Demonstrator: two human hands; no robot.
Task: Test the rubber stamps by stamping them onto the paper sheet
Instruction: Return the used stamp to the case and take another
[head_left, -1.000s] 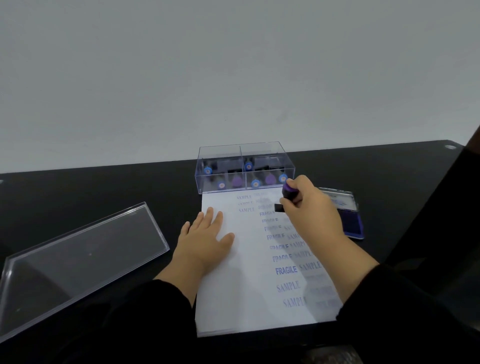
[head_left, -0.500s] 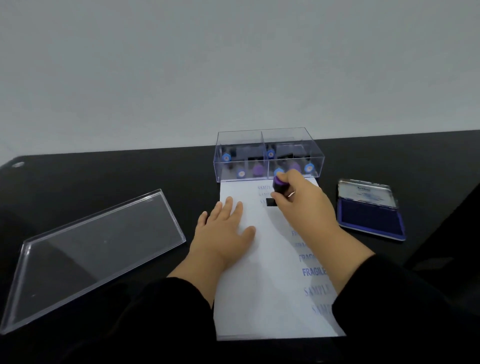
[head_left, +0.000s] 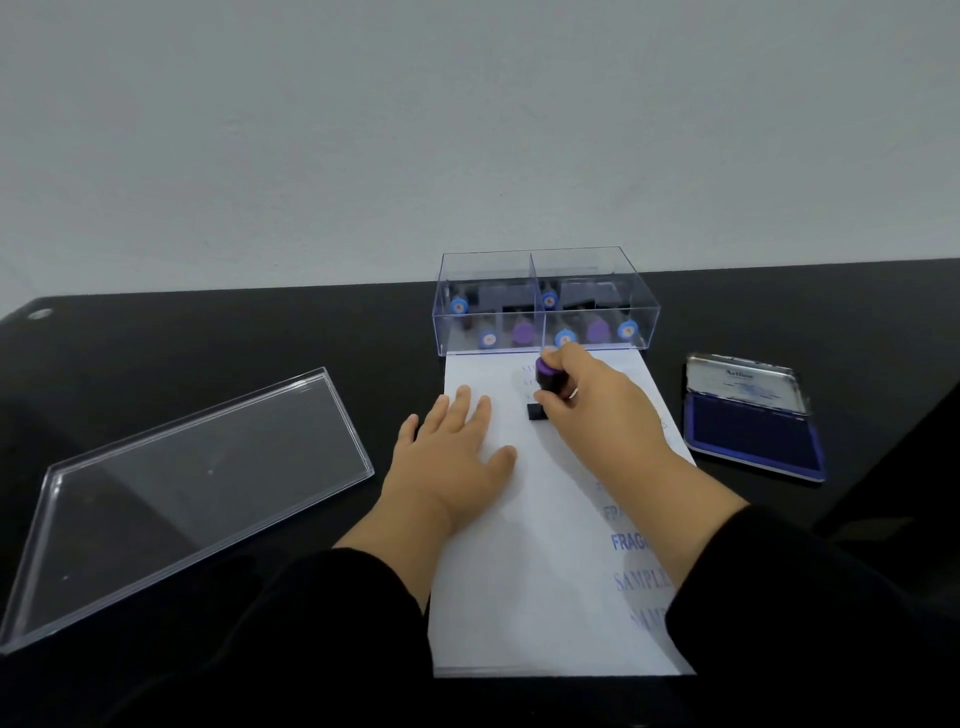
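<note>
On the desk, the left hand lies flat and released on the paper sheet, pinning it. At one o'clock beyond, the right hand grips the purple-capped stamp, base on the sheet. Press straight down evenly, then lift without sliding to avoid smudging.

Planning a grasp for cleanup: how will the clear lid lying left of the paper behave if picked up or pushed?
The clear lid looks like rigid plastic, so probably stiff, not floppy. It is thin-walled and shallow, likely light for its size. It lies flat on the smooth black table, so a push would probably slide it rather than tip it; its glossy faces may be slippery to pinch.
</note>
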